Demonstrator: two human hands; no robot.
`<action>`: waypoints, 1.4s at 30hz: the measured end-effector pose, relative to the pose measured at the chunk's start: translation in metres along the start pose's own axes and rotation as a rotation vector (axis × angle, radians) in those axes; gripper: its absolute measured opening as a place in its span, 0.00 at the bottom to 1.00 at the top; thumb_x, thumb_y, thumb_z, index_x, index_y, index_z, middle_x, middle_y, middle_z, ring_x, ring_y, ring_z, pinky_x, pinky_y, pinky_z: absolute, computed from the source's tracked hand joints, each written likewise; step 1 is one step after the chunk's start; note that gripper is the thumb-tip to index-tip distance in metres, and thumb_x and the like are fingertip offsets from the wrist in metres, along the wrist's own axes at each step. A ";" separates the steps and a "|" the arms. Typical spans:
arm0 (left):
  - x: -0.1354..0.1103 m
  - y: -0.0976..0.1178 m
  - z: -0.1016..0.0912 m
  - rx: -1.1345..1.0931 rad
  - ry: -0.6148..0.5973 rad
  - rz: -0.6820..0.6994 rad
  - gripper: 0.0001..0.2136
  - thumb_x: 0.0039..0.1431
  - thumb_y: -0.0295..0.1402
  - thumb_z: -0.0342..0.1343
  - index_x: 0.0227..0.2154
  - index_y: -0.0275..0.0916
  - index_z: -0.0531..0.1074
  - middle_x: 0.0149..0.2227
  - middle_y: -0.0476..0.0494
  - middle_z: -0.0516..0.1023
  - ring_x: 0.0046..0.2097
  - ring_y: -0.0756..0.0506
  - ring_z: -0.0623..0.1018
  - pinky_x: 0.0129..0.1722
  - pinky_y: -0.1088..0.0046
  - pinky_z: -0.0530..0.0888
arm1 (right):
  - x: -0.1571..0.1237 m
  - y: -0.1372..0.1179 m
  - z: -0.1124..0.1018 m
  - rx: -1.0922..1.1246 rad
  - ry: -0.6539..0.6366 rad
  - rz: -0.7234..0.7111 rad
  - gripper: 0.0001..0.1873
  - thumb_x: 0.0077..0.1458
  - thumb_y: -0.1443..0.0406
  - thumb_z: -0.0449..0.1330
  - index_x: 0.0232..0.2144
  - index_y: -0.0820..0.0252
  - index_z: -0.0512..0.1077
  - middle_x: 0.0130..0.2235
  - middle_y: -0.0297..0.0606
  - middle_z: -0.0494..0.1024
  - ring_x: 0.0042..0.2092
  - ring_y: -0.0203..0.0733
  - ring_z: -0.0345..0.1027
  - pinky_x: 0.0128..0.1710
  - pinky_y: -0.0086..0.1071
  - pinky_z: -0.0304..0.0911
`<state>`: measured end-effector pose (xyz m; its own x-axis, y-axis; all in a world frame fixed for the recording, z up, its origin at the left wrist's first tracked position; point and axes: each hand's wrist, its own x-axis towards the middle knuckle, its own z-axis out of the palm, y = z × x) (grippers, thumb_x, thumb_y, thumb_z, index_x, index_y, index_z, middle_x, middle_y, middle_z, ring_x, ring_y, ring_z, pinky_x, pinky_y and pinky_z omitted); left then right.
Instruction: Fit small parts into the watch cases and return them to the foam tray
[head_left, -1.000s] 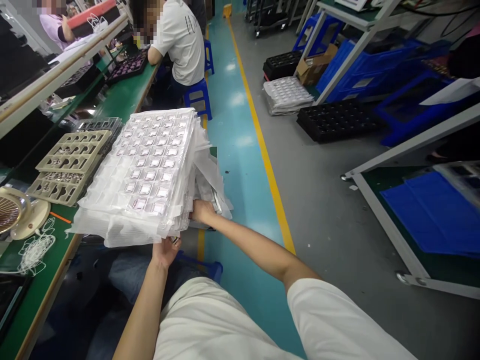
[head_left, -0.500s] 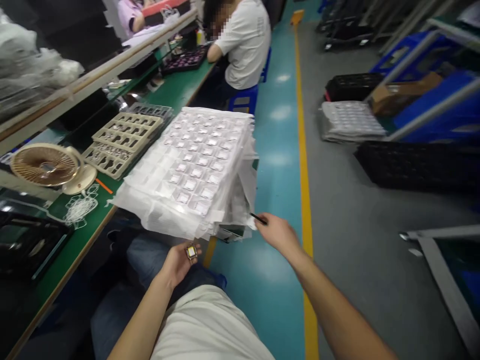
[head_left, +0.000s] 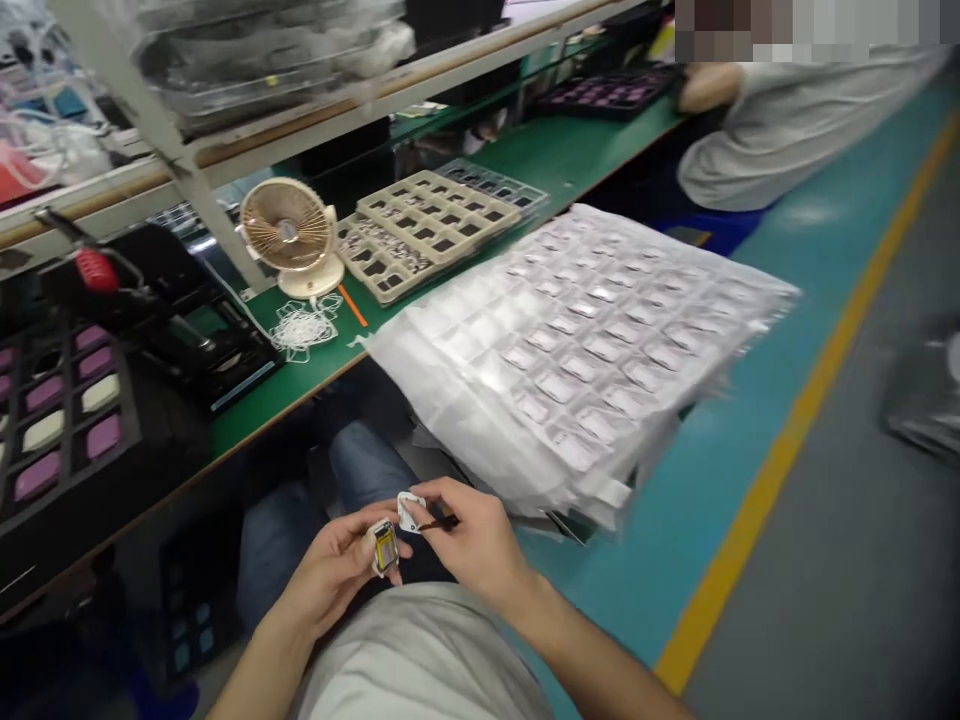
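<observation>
Down at the lap, the left hand point(head_left: 330, 575) pinches a small square gold-and-black part point(head_left: 385, 548) by its edges, a narrow grip between thumb and fingers. The right hand point(head_left: 480, 540) closes on a thin black stick point(head_left: 442, 522) and, it looks like, a scrap of white backing point(head_left: 409, 512) touching the part. That part looks light, stiff and easily chipped, so I'd hold it by the rim only. A soft stack of plastic sheets point(head_left: 570, 350) sits at two o'clock, a beige tray point(head_left: 427, 225) at twelve, a small fan point(head_left: 289, 225) at eleven
</observation>
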<state>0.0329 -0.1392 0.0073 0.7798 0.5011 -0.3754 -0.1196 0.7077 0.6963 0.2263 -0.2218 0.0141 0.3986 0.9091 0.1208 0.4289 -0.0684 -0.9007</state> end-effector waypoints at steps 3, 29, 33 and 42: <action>-0.010 0.009 -0.019 -0.061 0.011 0.030 0.17 0.62 0.36 0.68 0.52 0.33 0.83 0.49 0.28 0.83 0.41 0.41 0.82 0.39 0.68 0.80 | 0.023 -0.005 0.024 0.085 -0.139 0.025 0.07 0.65 0.59 0.66 0.39 0.54 0.82 0.35 0.36 0.84 0.35 0.40 0.78 0.32 0.29 0.70; -0.009 0.032 -0.072 -0.077 0.440 0.357 0.21 0.47 0.33 0.79 0.47 0.43 0.86 0.60 0.34 0.80 0.58 0.34 0.80 0.56 0.61 0.77 | 0.065 -0.026 0.091 0.149 -0.290 -0.393 0.17 0.63 0.70 0.67 0.52 0.50 0.76 0.56 0.39 0.84 0.46 0.43 0.85 0.48 0.32 0.81; -0.009 0.034 -0.070 -0.073 0.439 0.390 0.22 0.46 0.33 0.79 0.47 0.44 0.87 0.58 0.35 0.81 0.56 0.34 0.81 0.54 0.61 0.79 | 0.069 -0.024 0.095 0.165 -0.317 -0.455 0.19 0.63 0.72 0.68 0.54 0.52 0.77 0.56 0.40 0.84 0.52 0.44 0.83 0.50 0.29 0.80; -0.004 0.037 -0.070 -0.125 0.482 0.407 0.22 0.42 0.32 0.81 0.43 0.44 0.87 0.54 0.36 0.84 0.56 0.34 0.81 0.55 0.62 0.78 | 0.074 -0.023 0.098 0.194 -0.334 -0.477 0.22 0.64 0.73 0.67 0.58 0.50 0.76 0.56 0.39 0.83 0.54 0.44 0.81 0.50 0.29 0.80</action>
<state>-0.0181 -0.0799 -0.0082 0.2971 0.8887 -0.3493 -0.4415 0.4522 0.7750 0.1666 -0.1128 0.0024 -0.0900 0.9029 0.4203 0.3296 0.4252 -0.8430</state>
